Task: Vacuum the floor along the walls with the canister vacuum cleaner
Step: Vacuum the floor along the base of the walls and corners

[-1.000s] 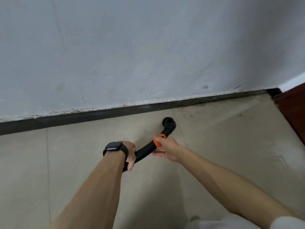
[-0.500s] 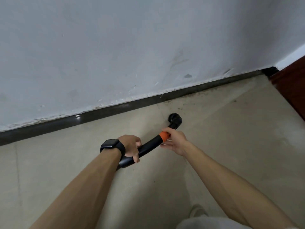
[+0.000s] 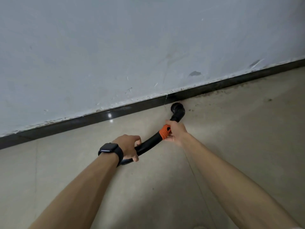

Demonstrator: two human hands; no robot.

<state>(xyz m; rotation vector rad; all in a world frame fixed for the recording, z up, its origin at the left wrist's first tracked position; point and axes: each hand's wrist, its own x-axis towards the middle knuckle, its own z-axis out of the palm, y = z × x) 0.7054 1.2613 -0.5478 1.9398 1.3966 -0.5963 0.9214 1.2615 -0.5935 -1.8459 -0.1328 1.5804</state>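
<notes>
Vacuum tube (image 3: 148, 145), black and curved, reaches over the floor (image 3: 239, 129), its nozzle (image 3: 177, 109) just beside the dark baseboard (image 3: 82, 120). The left hand (image 3: 128, 145) has its grip curled round the near end. The right hand (image 3: 176, 133) has its grip closed on the orange collar (image 3: 163, 132). Dirt (image 3: 219, 93) lies along the baseboard.
</notes>
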